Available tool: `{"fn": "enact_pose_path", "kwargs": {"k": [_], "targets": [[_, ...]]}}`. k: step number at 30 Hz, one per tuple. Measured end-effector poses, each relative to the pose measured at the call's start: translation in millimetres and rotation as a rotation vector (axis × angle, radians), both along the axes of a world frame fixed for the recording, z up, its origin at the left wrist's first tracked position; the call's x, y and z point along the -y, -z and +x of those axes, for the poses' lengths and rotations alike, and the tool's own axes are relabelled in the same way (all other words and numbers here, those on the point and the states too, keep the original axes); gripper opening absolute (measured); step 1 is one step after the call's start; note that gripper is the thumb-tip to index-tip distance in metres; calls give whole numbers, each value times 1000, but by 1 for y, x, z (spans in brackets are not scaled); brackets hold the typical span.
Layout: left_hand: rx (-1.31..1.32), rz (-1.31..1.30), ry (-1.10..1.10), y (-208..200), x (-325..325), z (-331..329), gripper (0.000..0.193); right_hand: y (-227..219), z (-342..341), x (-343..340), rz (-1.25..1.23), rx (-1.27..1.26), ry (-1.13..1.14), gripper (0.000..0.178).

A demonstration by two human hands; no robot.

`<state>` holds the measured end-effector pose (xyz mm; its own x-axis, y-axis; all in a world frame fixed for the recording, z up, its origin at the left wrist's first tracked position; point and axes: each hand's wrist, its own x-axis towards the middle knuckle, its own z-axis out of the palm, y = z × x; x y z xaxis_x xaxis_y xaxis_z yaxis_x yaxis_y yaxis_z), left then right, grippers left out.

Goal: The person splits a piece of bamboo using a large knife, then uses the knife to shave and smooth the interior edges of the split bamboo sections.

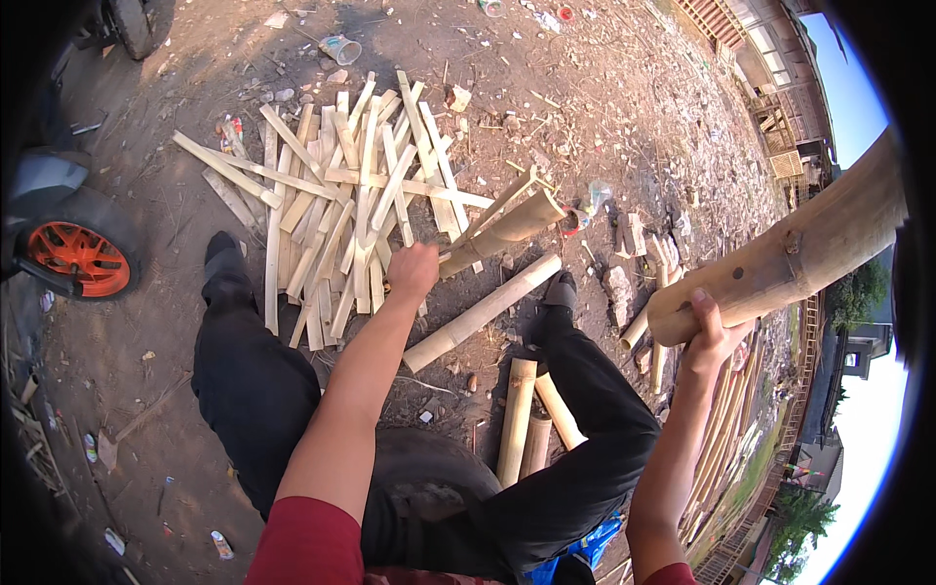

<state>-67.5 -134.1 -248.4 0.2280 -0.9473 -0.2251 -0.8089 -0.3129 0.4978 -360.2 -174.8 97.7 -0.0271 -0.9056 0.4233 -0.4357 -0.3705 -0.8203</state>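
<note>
My left hand (413,269) is stretched forward in a fist, closed at the near end of a short split bamboo section (507,228) that slants up to the right above the ground. What else the fist holds is hidden. My right hand (711,332) is raised at the right and grips the cut end of a thick bamboo pole (792,255), which runs up and out of view to the upper right. Just beyond my left hand, a heap of pale split bamboo slats (341,195) lies on the dirt.
A long thin bamboo pole (483,312) lies between my feet. Short bamboo pieces (519,419) rest beside the black tyre (429,468) under me. A motorbike wheel with an orange rim (78,258) stands at the left. More bamboo strips (723,429) are stacked at the right. Litter dots the dirt.
</note>
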Motion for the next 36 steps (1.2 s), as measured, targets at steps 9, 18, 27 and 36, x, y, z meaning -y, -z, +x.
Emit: {"fn": "enact_pose_path", "kwargs": {"k": [9,18,27,36], "targets": [[-6,-24,42,24,19,-26,14,211,-47,-37,1086,-484,-43,62],[-17,-54,-37,35,7,-20,14,32,-1,-3,346,52,58,50],[54,-67,31,53,-7,1,11,234,22,-69,1170,-696,-113,63],[-715,291,-249,-106,37,20,19,67,-44,-113,808,-117,-78,58]]}}
